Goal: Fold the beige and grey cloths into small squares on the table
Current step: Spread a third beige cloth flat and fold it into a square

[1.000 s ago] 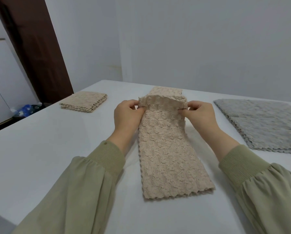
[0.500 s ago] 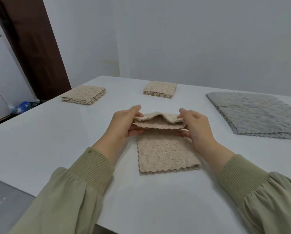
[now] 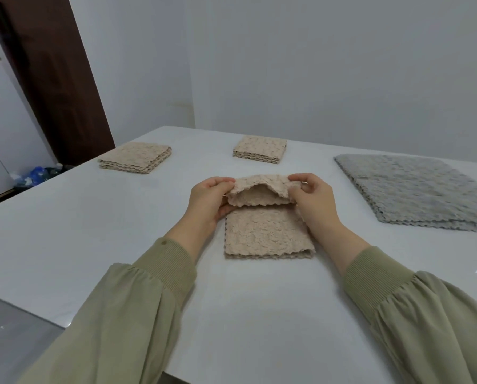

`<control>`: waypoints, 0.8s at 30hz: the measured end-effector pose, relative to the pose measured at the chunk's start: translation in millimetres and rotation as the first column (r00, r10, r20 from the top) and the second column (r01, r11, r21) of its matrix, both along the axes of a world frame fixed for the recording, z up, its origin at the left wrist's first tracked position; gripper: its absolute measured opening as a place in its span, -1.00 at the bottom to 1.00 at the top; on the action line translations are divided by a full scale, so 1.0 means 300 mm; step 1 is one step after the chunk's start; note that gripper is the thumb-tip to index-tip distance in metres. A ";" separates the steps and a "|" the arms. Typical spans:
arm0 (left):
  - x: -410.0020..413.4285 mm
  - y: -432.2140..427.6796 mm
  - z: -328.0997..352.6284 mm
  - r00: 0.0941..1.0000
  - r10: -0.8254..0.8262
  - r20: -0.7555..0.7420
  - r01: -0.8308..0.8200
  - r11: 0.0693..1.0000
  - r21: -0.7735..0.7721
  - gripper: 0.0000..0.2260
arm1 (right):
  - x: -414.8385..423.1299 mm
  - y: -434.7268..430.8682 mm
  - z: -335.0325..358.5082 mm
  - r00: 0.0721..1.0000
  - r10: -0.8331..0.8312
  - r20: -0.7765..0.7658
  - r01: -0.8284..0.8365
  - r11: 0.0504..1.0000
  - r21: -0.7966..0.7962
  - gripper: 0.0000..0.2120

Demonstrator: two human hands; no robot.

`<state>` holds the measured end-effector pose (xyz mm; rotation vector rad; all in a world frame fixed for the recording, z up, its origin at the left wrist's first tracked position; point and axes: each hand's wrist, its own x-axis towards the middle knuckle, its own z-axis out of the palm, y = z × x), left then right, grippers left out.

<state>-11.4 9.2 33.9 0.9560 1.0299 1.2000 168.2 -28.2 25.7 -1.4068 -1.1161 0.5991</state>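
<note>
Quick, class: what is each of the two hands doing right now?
Left hand: pinches the left side of the beige cloth at its raised fold.
Right hand: pinches the right side of the same fold.

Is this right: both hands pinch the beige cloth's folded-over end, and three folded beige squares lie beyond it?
No. The head view shows two folded beige squares beyond it, not three. The left hand and right hand do pinch the folded-over end of the beige cloth.

Three beige cloths are being counted: the held cloth (image 3: pixel 267 234) between left hand (image 3: pixel 208 202) and right hand (image 3: pixel 314 206), two folded squares (image 3: pixel 136 157) (image 3: pixel 260 149) beyond them; one grey pile (image 3: pixel 414 187) is lying right of them.
</note>
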 end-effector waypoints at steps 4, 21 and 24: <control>-0.037 -0.023 -0.004 0.996 -0.057 -0.069 0.055 0.998 -0.028 -0.90 | 0.015 -0.042 -0.016 0.992 -0.025 -0.124 0.024 1.000 -0.013 -0.81; -0.117 -0.133 0.014 0.847 -0.347 -0.403 0.352 0.934 -0.066 -0.81 | 0.004 -0.214 -0.032 0.986 -0.040 0.163 0.047 0.998 -0.039 -0.78; -0.116 -0.135 0.013 0.813 -0.377 -0.444 0.384 0.920 -0.077 -0.81 | 0.007 -0.214 -0.034 0.967 -0.051 0.251 0.070 0.995 -0.065 -0.79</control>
